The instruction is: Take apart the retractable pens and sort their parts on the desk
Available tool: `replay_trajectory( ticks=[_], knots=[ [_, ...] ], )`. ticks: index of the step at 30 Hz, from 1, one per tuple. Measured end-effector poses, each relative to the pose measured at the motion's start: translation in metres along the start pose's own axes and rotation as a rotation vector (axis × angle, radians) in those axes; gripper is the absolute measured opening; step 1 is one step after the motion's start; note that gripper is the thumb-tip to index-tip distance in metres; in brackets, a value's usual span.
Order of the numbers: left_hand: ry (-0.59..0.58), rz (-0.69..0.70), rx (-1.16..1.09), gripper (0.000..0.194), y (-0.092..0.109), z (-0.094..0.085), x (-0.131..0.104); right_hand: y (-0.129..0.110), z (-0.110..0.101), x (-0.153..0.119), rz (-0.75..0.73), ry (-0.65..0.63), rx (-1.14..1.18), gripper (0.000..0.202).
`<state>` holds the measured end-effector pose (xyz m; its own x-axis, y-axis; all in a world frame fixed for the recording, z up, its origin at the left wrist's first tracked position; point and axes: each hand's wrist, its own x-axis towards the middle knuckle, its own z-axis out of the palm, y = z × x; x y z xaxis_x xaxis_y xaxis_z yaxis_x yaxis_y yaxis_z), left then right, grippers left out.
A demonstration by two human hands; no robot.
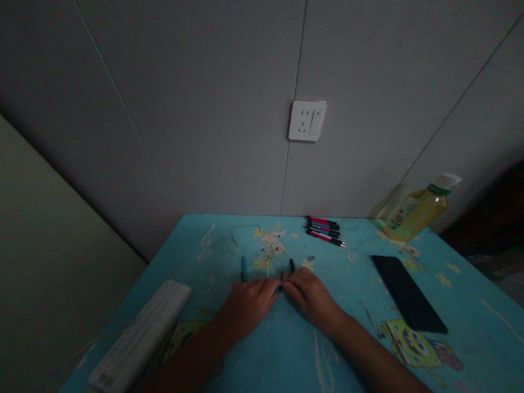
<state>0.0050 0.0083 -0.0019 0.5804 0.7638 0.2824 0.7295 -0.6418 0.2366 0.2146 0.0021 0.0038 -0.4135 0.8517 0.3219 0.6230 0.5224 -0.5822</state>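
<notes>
While working above the counter (286,357), pinching a small blue piece (277,289) with left hand (253,298) and right hand (312,295). Near a tube (244,268).

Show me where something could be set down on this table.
Bare patches lie between the white power strip and the blue piece, and right of the black slab. Crowded: around the left hand and right hand, and by the pens.

On my left, a white power strip (140,338) lies on the blue patterned tabletop (269,358). On my right lies a flat black rectangular object (407,294). I see a bottle of yellow liquid (414,216) far right and a socket panel (307,120) on the far wall (218,105).
</notes>
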Motion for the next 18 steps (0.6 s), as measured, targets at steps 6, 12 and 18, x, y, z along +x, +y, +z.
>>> replay_trajectory(
  ticks=[6,12,18],
  knots=[
    [0.004,-0.011,0.008,0.018,-0.0019,-0.0009,0.0013,-0.0013,0.0002,-0.0014,0.025,0.044,0.081,0.017],
    [0.047,0.026,-0.015,0.018,-0.0054,0.0021,0.0002,0.0025,0.0024,-0.0013,0.074,0.015,0.228,0.015],
    [0.025,0.036,-0.021,0.017,-0.0013,-0.0033,0.0008,-0.0048,-0.0004,-0.0009,0.103,0.037,0.287,0.021]
  ],
)
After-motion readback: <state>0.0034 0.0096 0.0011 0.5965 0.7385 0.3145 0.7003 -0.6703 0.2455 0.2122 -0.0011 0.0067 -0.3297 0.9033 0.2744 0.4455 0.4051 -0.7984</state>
